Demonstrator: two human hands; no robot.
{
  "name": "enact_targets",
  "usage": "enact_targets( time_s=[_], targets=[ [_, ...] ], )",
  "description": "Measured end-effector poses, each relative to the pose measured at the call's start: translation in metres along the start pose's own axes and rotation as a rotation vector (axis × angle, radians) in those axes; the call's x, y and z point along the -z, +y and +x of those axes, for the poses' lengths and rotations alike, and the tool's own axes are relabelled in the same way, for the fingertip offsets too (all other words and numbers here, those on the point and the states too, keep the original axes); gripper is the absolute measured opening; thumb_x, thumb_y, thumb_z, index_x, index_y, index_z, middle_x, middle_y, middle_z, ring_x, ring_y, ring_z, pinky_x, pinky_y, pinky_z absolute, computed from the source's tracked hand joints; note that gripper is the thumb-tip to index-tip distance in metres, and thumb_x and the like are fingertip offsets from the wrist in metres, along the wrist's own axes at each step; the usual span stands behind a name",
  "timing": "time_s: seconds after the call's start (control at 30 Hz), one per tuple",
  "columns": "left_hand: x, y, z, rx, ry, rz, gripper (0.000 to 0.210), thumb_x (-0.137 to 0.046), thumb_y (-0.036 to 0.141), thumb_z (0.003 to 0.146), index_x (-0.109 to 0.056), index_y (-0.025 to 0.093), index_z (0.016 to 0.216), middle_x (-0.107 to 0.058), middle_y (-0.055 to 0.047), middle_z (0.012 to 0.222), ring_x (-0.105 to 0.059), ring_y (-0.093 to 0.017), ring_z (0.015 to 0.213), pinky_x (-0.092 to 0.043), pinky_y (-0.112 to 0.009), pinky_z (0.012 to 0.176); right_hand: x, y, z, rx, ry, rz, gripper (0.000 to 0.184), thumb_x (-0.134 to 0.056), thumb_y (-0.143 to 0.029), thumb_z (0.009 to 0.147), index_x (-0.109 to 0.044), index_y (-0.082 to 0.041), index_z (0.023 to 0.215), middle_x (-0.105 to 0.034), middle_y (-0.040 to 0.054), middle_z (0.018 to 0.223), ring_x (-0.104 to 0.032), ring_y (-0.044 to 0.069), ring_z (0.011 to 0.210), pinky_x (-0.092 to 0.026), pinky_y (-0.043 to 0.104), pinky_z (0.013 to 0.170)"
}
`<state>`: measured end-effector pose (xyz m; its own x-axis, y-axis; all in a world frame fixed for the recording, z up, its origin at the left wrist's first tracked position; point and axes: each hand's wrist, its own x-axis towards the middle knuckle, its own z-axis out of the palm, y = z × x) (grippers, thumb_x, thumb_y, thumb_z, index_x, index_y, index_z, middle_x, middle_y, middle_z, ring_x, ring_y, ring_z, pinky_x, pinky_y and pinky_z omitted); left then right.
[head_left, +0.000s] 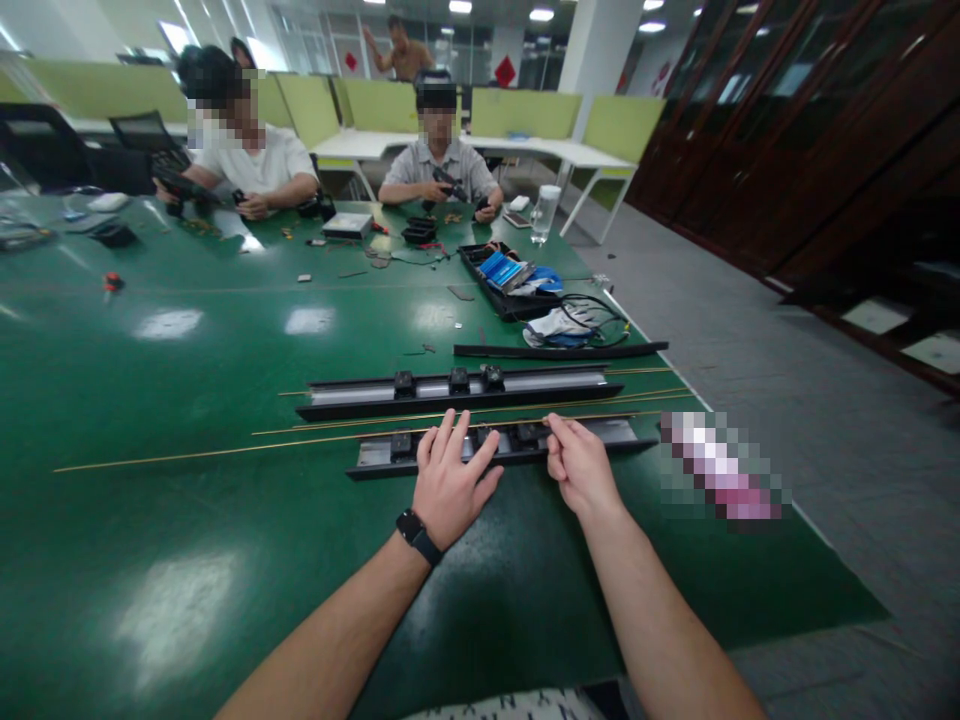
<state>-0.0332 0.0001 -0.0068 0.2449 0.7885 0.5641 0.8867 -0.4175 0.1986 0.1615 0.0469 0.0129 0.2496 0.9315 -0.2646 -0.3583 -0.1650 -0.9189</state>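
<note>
A long black and silver rail (615, 432) with small black blocks lies across the green table (187, 400) just in front of me. My left hand (450, 480), with a black watch on the wrist, rests flat on the rail with fingers spread over one block. My right hand (577, 465) pinches a thin brass rod (225, 451) at the rail's far edge, beside another black block (527, 433). A second similar rail (465, 388) lies parallel farther away, with more brass rods between the two.
A black strip (559, 350), a black tray of parts (502, 280), cables and a glass of water (545, 213) sit at the far right. Two seated people work at the far side. The table's right edge borders grey floor (787, 350).
</note>
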Motion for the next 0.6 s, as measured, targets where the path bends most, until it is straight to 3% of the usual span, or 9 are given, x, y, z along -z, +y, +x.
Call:
enact_targets(
  time_s=[0.6],
  targets=[
    [0.0002,-0.0007,0.0,0.0,0.002,0.002,0.046,-0.062,0.045,0.091,-0.059,0.034,0.135,-0.04,-0.017,0.157,-0.028,-0.035,0.15,-0.028,-0.055,0.114,0.0012,-0.0009,-0.0008,-0.01,-0.01,0.016,0.035,-0.083,-0.043,0.072,-0.066,-0.016,0.084,-0.051,-0.0066,0.05,-0.032,0.003,0.027,-0.017,0.015,0.026]
  ],
)
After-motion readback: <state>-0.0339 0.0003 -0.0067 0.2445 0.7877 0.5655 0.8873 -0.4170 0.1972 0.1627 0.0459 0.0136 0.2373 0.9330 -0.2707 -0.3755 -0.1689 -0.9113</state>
